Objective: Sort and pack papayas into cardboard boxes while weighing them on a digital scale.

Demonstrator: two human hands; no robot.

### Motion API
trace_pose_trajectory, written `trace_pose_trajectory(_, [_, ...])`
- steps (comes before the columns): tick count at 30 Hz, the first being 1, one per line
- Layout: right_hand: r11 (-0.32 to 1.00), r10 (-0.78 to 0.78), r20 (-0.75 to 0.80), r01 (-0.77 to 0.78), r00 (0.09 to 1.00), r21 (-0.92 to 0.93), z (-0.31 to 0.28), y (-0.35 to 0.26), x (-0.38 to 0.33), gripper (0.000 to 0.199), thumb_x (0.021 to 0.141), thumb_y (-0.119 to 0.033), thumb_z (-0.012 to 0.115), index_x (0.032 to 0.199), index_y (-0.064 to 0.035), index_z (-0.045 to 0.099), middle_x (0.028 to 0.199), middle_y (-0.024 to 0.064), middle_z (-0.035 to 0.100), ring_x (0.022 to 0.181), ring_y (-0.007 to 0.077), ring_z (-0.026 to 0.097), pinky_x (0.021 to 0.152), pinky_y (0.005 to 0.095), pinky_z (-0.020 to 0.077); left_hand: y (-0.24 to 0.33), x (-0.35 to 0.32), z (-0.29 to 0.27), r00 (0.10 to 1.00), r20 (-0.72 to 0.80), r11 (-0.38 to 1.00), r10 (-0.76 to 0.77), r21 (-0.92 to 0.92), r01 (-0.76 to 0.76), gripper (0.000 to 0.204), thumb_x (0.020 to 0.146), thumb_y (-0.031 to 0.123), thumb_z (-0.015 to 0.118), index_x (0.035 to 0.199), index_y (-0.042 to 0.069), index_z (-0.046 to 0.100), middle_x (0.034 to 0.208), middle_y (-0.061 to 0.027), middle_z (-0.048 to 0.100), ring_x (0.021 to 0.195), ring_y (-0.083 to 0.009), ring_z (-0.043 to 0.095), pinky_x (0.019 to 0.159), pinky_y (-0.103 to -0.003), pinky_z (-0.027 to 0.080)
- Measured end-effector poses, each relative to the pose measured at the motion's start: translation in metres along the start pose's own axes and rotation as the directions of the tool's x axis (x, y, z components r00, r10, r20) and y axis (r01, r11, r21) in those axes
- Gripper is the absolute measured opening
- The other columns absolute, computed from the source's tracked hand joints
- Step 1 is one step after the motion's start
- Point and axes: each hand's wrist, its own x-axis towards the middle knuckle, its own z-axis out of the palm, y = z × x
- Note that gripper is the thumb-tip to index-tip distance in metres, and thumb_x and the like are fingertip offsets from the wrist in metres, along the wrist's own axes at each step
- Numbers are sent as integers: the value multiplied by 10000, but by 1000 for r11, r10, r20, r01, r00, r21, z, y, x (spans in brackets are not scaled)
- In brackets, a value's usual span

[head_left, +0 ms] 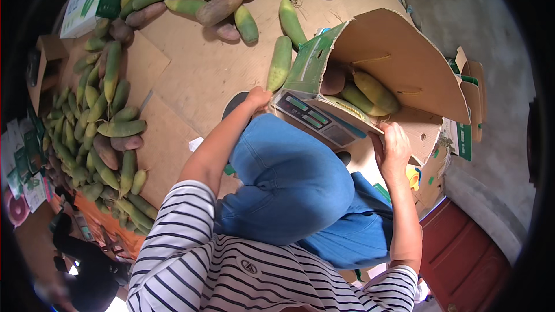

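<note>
Over the person's knees, an open cardboard box (370,63) of fruit sits tipped toward one o'clock.
Head view: left hand (258,98) holds the box's near corner at eleven o'clock, its fingers hidden, so I cannot tell their set. Right hand (394,149) grips the lower flap at three o'clock, fingers pressed together. Green and brown long fruits (110,133) lie piled at nine o'clock on flattened cardboard (191,75).
</note>
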Motion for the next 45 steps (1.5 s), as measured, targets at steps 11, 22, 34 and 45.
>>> trace_pose_trajectory(11, [999, -25, -21, 25, 999, 26, 1, 5, -2, 241, 753, -126, 674, 958, -92, 553, 822, 73, 520, 787, 251, 548, 684, 364, 447, 3, -150, -132, 816, -224, 814, 533, -127, -566, 267, 949, 222, 440, 822, -5, 501, 697, -67, 550, 609, -137, 558, 560, -290, 467])
trace_pose_trajectory(22, [999, -37, -75, 37, 996, 5, 7, 6, -5, 220, 764, -138, 681, 926, -81, 544, 810, 79, 531, 791, 261, 560, 692, 374, 453, 117, -376, -120, 187, -243, 220, 952, 116, -969, 164, 932, 130, 429, 838, 3, 472, 743, -78, 552, 643, -128, 480, 610, -275, 410])
trace_pose_trajectory(34, [998, -49, -74, 47, 996, -28, 8, 3, 1, 208, 749, -92, 625, 939, -94, 541, 822, 72, 527, 795, 245, 567, 694, 365, 474, 149, -244, -46, 313, -366, 293, 876, -111, -950, 186, 912, 158, 589, 993, 1, 529, 964, -70, 571, 862, -131, 565, 708, -277, 473])
trace_pose_trajectory(45, [998, -49, -70, 50, 996, 24, 7, 8, -2, 259, 736, -87, 674, 954, -58, 536, 835, 104, 540, 820, 296, 560, 703, 399, 457, 179, -265, -36, 146, -240, 275, 960, 705, -654, 613, 691, 259, 731, 1187, -25, 509, 1077, -188, 583, 978, -363, 551, 847, -437, 453])
